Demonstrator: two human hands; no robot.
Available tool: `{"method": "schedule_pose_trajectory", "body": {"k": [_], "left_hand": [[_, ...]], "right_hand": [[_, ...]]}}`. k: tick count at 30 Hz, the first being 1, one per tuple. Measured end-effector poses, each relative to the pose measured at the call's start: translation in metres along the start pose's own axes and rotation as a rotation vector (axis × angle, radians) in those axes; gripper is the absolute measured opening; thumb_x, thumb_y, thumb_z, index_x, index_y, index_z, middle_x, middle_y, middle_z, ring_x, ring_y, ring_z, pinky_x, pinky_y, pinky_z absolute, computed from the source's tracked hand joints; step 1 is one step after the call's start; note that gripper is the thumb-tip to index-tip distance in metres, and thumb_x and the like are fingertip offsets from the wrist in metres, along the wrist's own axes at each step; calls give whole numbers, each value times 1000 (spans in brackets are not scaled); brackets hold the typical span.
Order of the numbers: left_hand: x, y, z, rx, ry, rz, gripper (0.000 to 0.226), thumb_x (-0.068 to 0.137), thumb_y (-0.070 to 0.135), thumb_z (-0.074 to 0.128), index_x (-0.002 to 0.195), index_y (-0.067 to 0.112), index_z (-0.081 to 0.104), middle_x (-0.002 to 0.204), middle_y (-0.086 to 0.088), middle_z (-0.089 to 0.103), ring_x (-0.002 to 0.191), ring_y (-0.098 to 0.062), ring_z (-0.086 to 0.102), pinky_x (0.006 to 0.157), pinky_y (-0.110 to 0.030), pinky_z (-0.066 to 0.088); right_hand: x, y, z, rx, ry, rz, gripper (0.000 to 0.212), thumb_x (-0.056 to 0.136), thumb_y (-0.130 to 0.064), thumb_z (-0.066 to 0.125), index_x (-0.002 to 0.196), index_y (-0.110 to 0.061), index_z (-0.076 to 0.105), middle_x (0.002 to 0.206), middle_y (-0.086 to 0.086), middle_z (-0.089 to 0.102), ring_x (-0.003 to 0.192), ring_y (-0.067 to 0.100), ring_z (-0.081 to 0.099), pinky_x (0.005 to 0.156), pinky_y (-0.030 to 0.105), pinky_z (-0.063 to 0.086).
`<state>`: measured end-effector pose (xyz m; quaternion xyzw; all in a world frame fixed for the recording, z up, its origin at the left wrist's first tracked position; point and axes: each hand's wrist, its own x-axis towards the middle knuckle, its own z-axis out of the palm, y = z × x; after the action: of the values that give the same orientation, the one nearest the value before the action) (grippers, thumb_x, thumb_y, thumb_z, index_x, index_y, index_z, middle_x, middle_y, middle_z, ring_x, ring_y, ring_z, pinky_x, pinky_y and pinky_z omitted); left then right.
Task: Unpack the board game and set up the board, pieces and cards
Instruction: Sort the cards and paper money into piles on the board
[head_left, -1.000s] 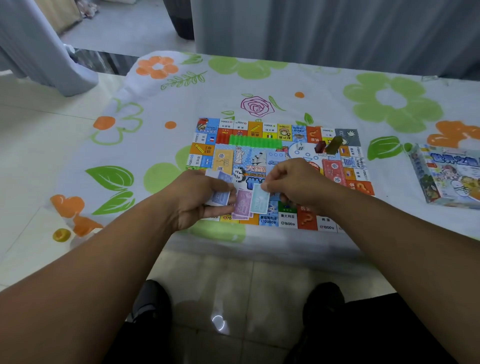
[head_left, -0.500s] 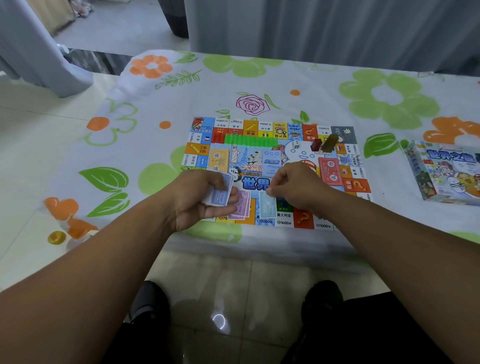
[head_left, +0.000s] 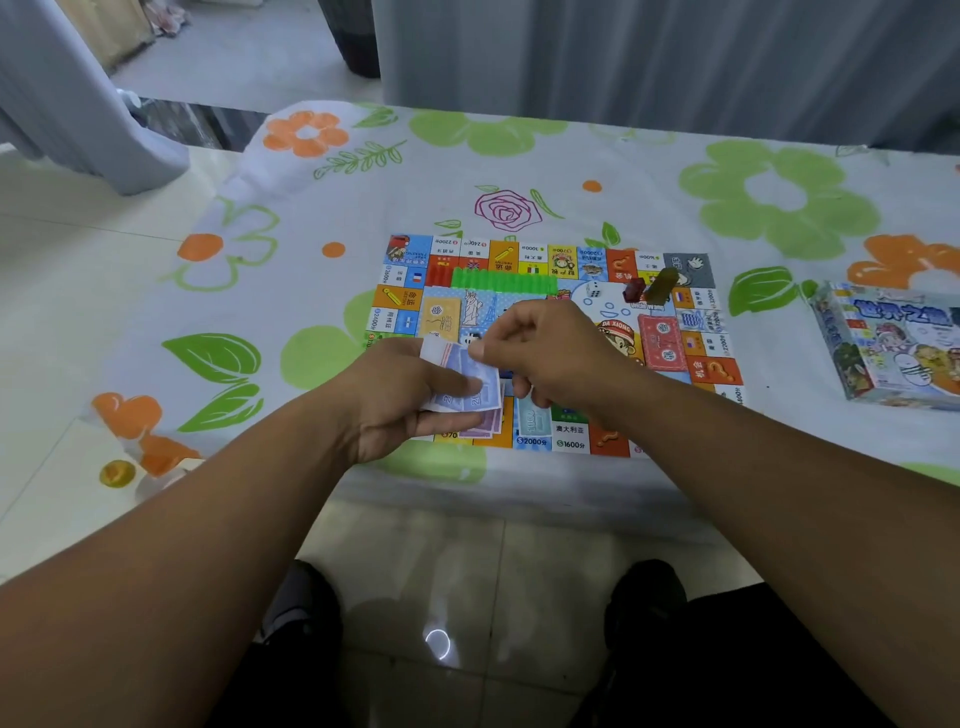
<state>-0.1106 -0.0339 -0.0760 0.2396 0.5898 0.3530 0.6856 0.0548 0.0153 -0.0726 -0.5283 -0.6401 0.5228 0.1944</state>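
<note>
Our left hand (head_left: 400, 395) grips a small fan of blue paper notes (head_left: 467, 387), thumb laid across their face and fingers curled beneath, while our right hand (head_left: 550, 353) meets it from the other side, thumb and forefinger pinching the upper edge of those same notes. Both hands hover above the near edge of the game board (head_left: 530, 254), which lies flat on the desk (head_left: 519, 156). Below the notes we see a purple note (head_left: 488, 423) and a teal note (head_left: 532, 421) lying side by side on the board. A green strip of pieces (head_left: 504, 283) lies along the far side of the board's middle, and a dark red piece (head_left: 634, 289) and an olive piece (head_left: 661, 286) stand just beside each other near the far right corner. The game box (head_left: 893, 343) lies well apart to the right. A white cloth printed with green and orange flowers, leaves and one outlined rose covers the desk and droops over its near edge. Pale glossy floor tiles (head_left: 467, 571) spread under us and off to the left. Grey curtains (head_left: 675, 62) hang behind the desk.
</note>
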Motion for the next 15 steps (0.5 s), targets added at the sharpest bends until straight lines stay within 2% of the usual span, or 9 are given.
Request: {"method": "schedule_pose_trajectory", "body": {"k": [4,8,10,13,15], "left_hand": [[0,-1,5,-12,5,-8,34,86,-10,66,117,4,66,108,-13,75,94,-30,75,65,-33,63],[1,-2,10,-47,41,-19,31,86,-13,64,115,-3,66,99,-17,75,83,-25,75,64,-35,63],[3,-3,13,-60,52,-32,30,87,-12,63,116,-4,64,96,-18,74,83,-26,73,66,-37,63],[5,-3,18,-70,40,-52,25,90,-8,59,113,-1,64,97,-18,73,85,-28,72,73,-41,63],[6,-3,22,-90,32,-61,20,91,-6,55,107,1,64,89,-17,73,79,-27,72,73,-41,63]], "right_hand": [[-1,1,-7,-33,32,5,14,88,-12,76,94,-3,67,68,5,66,48,9,60,47,29,48],[-4,7,-26,-9,62,69,10,91,-6,71,98,0,67,77,11,67,54,13,63,46,26,52],[-7,15,-36,-38,56,128,8,93,-5,68,98,1,67,79,13,67,57,14,64,48,25,54],[-11,27,-47,-157,40,180,5,92,-7,69,94,-3,71,75,12,69,59,13,62,50,24,51],[-13,34,-52,-201,65,190,4,91,-6,70,92,-3,72,70,9,68,57,13,60,50,22,47]]}}
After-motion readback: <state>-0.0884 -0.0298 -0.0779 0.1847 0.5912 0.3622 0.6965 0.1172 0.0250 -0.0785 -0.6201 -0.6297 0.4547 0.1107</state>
